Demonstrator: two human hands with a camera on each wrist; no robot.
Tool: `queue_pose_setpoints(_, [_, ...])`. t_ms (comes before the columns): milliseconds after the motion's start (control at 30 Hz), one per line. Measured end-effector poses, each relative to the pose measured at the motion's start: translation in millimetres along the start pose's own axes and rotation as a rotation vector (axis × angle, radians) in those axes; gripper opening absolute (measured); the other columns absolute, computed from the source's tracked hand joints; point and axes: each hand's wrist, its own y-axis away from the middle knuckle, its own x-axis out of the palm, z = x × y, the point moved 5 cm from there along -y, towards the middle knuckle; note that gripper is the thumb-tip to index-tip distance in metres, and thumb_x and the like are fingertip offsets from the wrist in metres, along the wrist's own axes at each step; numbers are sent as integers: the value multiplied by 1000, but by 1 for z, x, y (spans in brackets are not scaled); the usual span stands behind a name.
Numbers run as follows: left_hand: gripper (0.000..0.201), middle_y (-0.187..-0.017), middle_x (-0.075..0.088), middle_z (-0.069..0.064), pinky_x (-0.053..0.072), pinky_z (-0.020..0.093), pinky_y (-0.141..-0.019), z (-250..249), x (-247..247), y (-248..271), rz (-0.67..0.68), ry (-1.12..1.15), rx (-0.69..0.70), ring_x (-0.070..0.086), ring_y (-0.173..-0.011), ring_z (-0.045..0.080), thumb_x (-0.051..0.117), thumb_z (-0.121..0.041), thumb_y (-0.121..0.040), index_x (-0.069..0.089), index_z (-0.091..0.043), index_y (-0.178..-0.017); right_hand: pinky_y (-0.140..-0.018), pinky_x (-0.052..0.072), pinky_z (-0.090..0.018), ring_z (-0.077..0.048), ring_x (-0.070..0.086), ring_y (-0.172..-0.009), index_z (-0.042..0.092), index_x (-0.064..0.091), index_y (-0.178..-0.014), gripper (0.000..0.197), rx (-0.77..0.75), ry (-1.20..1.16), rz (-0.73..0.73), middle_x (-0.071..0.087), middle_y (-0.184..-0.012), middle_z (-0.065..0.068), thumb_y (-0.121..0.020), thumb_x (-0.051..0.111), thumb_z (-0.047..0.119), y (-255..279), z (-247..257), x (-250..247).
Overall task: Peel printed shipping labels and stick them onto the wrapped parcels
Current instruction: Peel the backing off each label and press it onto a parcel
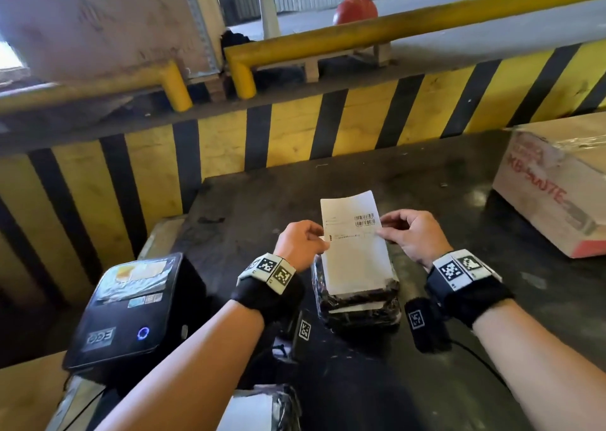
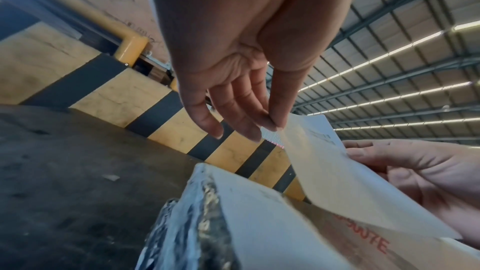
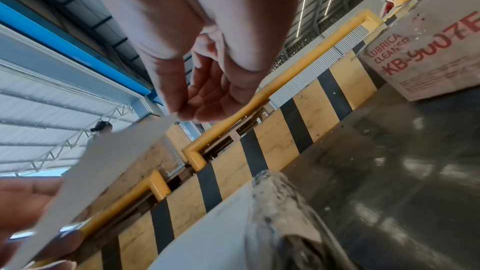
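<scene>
A label printer sits nearest on the left of the dark table, with a wrapped parcel's corner at the bottom edge of the head view. Just beyond, a stack of plastic-wrapped parcels lies between a person's wrists, its top parcel already showing white paper. Above it both hands hold a printed shipping label by its side edges: the left hand pinches the left edge between thumb and fingertips, and the right hand pinches the right edge near the barcode, fingers curled. The sheet tilts, its near end low over the stack, its far end lifted. Whether the backing has come off cannot be told.

To do this step well, the label should probably be kept taut and square to the parcel, one end laid down first, then smoothed along its length so no wrinkle or air pocket forms on the slick wrap, with fingers kept off any sticky side.

Farther right stands a taped cardboard box with red lettering; its contents are hidden. Behind runs a yellow-and-black striped barrier and a yellow rail.
</scene>
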Motion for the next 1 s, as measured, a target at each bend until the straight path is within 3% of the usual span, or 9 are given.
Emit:
queue_pose_setpoints(233, [19, -92, 74, 7, 54, 36, -87, 24, 12, -18, 55, -110, -39, 70, -87, 18, 69, -12, -82, 61, -15, -99, -86, 56, -41, -21, 67, -92, 12, 69, -93, 18, 93, 70, 44, 71, -99, -6, -77, 75, 7, -13, -35, 17])
queue_pose_setpoints(333, [17, -93, 74, 7, 54, 35, -86, 30, 13, -20, 63, -128, -42, 69, -89, 18, 69, -13, -82, 61, -17, -97, -85, 56, -35, -19, 66, -92, 9, 68, -95, 19, 117, 73, 59, 69, -99, -4, -77, 74, 6, -13, -39, 22])
queue_pose_setpoints(533, [19, -93, 73, 6, 53, 32, -79, 35, 13, -20, 78, -124, -55, 69, -90, 19, 67, -12, -84, 60, -15, -102, -68, 51, -18, -15, 65, -85, 7, 68, -98, 22, 135, 72, 58, 69, -95, -5, -77, 75, 5, -15, -42, 27])
queue_pose_setpoints(667, [21, -92, 73, 6, 54, 36, -86, 37, 12, -21, 74, -94, -61, 70, -88, 18, 67, -10, -84, 61, -13, -104, -77, 53, -26, -18, 65, -88, 7, 68, -99, 23, 142, 97, 67, 69, -96, -6, -77, 75, 7, -17, -43, 30])
queue_pose_setpoints(833, [18, -93, 73, 6, 54, 40, -90, 46, 20, -27, 97, -82, -76, 69, -91, 19, 68, -10, -83, 60, -16, -98, -78, 52, -25, -17, 65, -89, 10, 69, -96, 20, 149, 144, 67, 69, -95, -3, -77, 75, 9, -18, -45, 29])
queue_pose_setpoints(1000, [19, -93, 73, 6, 53, 38, -90, 46, 19, -25, 78, -92, -80, 68, -93, 19, 68, -10, -83, 62, -14, -100, -86, 54, -32, -19, 66, -93, 12, 69, -96, 20, 139, 174, 70, 70, -99, -4, -77, 75, 11, -16, -43, 29])
